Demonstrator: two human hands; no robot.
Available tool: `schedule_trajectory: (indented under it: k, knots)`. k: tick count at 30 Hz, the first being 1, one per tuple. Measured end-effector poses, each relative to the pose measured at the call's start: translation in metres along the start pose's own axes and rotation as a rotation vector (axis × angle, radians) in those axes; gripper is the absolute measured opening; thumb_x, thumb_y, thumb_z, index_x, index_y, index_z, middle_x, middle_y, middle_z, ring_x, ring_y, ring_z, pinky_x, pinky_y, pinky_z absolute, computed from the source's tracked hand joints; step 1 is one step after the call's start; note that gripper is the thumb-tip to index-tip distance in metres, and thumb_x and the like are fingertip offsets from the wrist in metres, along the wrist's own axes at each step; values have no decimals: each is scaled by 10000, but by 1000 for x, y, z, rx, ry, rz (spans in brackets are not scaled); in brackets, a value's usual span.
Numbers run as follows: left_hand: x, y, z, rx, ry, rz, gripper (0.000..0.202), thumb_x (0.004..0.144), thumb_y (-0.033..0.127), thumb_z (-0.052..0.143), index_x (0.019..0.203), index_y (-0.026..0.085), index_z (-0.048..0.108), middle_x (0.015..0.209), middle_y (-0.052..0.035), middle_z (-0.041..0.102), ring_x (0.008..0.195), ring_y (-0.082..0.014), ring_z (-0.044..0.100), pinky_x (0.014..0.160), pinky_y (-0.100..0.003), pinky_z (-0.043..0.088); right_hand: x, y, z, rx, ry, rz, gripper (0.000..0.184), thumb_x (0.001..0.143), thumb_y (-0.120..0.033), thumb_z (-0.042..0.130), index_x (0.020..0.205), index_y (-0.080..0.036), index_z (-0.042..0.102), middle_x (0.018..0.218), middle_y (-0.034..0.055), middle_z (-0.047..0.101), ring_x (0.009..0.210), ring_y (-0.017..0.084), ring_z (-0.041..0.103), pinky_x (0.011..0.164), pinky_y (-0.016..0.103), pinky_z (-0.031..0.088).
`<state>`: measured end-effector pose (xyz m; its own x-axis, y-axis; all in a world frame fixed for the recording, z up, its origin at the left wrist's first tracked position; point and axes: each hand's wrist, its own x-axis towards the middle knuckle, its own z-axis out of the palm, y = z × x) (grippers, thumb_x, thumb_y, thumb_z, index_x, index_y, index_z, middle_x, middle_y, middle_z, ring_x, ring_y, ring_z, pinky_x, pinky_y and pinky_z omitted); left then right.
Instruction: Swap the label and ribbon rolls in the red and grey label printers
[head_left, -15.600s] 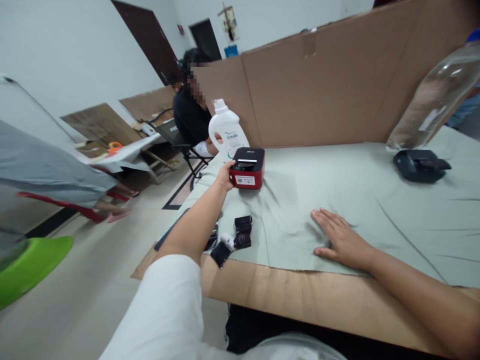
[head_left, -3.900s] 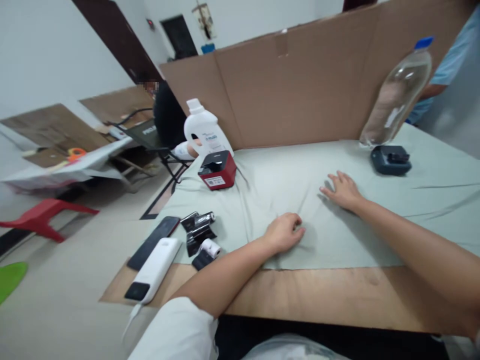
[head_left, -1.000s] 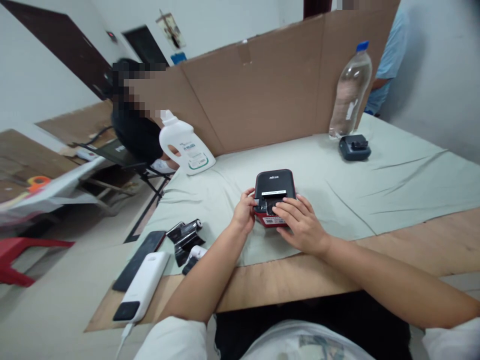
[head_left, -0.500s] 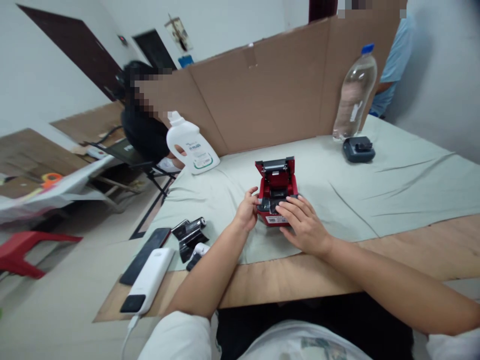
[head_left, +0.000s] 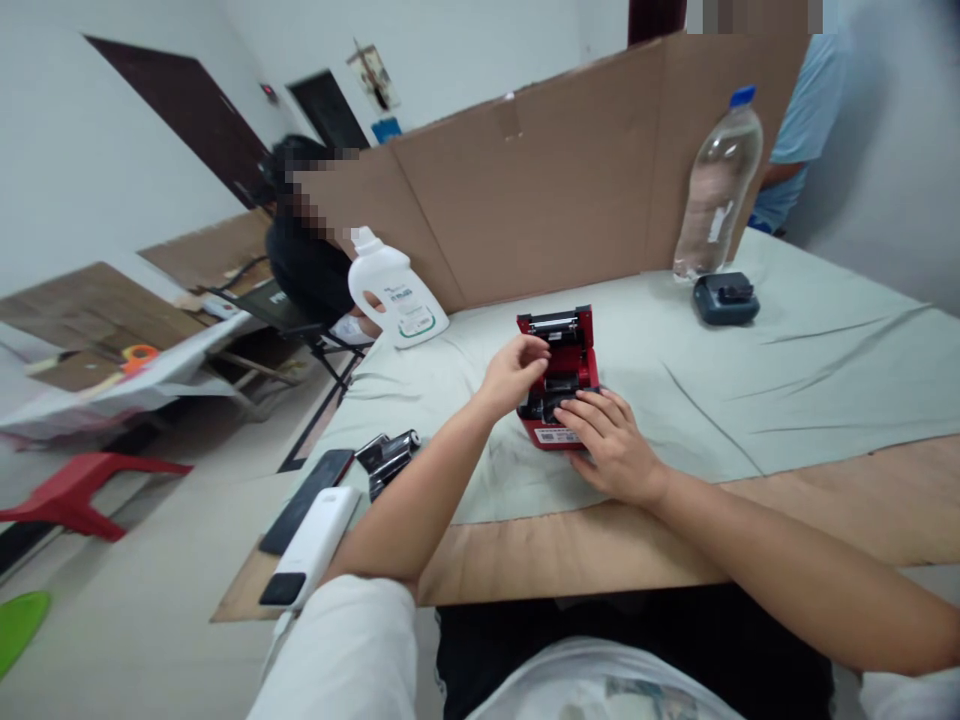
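Observation:
A small red label printer [head_left: 564, 400] stands on the pale green cloth [head_left: 787, 380] near the table's front edge, its lid [head_left: 559, 328] swung up and open. My right hand [head_left: 611, 445] lies over its front, fingers curled on the body and holding it. My left hand [head_left: 516, 368] reaches over the left side into the open bay, fingers bent; what they touch is hidden.
At the left edge lie a black phone [head_left: 306, 486], a white power bank [head_left: 309, 547] and black clips [head_left: 390, 455]. A white jug [head_left: 394, 295], a clear bottle [head_left: 716, 190] and a dark blue device [head_left: 725, 298] stand by the cardboard screen [head_left: 555, 190]. People sit beyond.
The printer's lid, flat a second ago, now stands open. My left hand has lifted from the printer's side to the open bay. My right hand stays on the front.

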<state>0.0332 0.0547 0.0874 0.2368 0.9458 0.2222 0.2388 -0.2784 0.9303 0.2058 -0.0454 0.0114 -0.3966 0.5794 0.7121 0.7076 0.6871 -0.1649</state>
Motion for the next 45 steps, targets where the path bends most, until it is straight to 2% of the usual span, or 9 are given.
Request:
schedule_trajectory:
  k: [4, 9, 17, 20, 24, 29, 32, 39, 45]
  knots:
    - [25, 15, 17, 546, -360, -92, 243, 586, 100, 714, 801, 211, 694, 870, -41, 726, 946, -261, 670, 931, -359, 465, 1, 6, -3, 73, 36, -3, 511, 896, -328, 548, 1388, -216, 462, 1350, 120, 557, 1301, 306, 444, 1088, 536, 353]
    - [42, 22, 35, 1199, -715, -63, 329, 752, 235, 612, 1067, 207, 701, 1081, -78, 724, 1003, -264, 655, 887, -342, 480, 2, 15, -7, 95, 163, 39, 520, 903, -328, 547, 1388, -191, 419, 1374, 177, 463, 1273, 328, 445, 1030, 546, 423]
    - [43, 13, 31, 1099, -591, 20, 417, 682, 252, 687, 1092, 181, 705, 1033, -75, 730, 945, -247, 664, 805, -302, 507, 2, 26, -6, 85, 175, 106, 461, 906, -325, 544, 1336, -188, 451, 1327, 179, 467, 1219, 329, 462, 1016, 542, 433]
    - [38, 22, 5, 766, -566, 22, 368, 682, 215, 660, 1041, 141, 702, 973, -72, 725, 891, -217, 667, 803, -309, 520, 1, 29, -7, 88, 171, 110, 452, 909, -322, 538, 1333, -192, 452, 1333, 178, 463, 1222, 332, 456, 1017, 552, 425]
    - [37, 32, -65, 388, -595, -88, 339, 712, 231, 624, 1031, 136, 689, 964, -66, 718, 856, -179, 660, 808, -320, 528, 1, 28, -5, 112, 142, 98, 447, 914, -321, 530, 1337, -201, 451, 1326, 171, 473, 1215, 330, 462, 1019, 555, 424]
    - [46, -7, -170, 931, -349, -430, 313, 645, 224, 676, 950, 192, 734, 966, -34, 738, 938, -224, 659, 831, -283, 511, 2, 23, 1, 132, 108, 85, 449, 921, -343, 524, 1345, -213, 453, 1349, 165, 461, 1221, 336, 462, 1017, 563, 431]
    - [38, -49, -209, 1195, -133, -523, 404, 621, 187, 680, 1022, 196, 730, 1055, -60, 731, 1039, -266, 642, 905, -296, 491, 2, 21, 4, 123, 100, 69, 460, 916, -341, 536, 1348, -211, 448, 1354, 167, 457, 1232, 341, 453, 1022, 569, 427]
    - [-14, -124, -222, 1238, 39, -518, 628, 719, 162, 584, 1344, 123, 524, 1398, -173, 527, 1292, -294, 497, 1074, -353, 379, 0, 23, 2, 96, 83, 46, 482, 917, -328, 545, 1368, -206, 428, 1354, 170, 459, 1232, 337, 451, 1020, 561, 436]
    - [-20, -113, -243, 1201, 137, -563, 654, 772, 211, 526, 1399, 64, 414, 1400, -202, 510, 1197, -259, 564, 970, -334, 467, 0, 23, 1, 93, 58, 52, 491, 922, -347, 533, 1382, -218, 417, 1360, 165, 455, 1240, 343, 448, 1020, 571, 430]
